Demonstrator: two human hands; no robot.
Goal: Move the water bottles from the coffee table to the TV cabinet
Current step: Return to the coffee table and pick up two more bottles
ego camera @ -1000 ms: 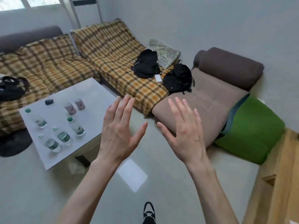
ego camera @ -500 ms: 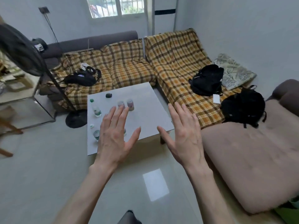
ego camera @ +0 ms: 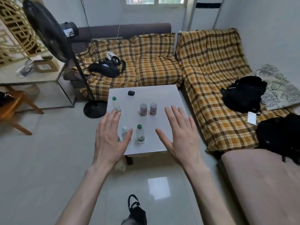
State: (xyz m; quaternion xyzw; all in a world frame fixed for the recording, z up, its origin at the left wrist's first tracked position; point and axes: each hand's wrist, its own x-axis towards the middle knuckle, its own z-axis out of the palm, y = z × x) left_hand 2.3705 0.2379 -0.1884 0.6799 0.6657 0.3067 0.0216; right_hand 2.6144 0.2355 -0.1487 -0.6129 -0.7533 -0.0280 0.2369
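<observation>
Left hand point(ego camera: 108, 140) and right hand point(ego camera: 181, 135) raised, palms down, fingers spread, gripping nothing, hovering above near edge of white coffee table point(ego camera: 162, 95). Three water bottles countable on table: green-capped bottle point(ego camera: 140, 133) between the hands near near edge, white-capped bottle point(ego camera: 124, 132) just beside left thumb, far bottle point(ego camera: 116, 103) at left edge by left fingertips; possibly more hidden behind left hand. Two pink-labelled cans point(ego camera: 148, 109) at centre, one dark round object point(ego camera: 131, 93) toward far edge. Right half of tabletop bare. Open floor before near edge. Plaid sofa point(ego camera: 154, 62) flanking far and right edges; standing fan point(ego camera: 48, 30) off far left corner.
</observation>
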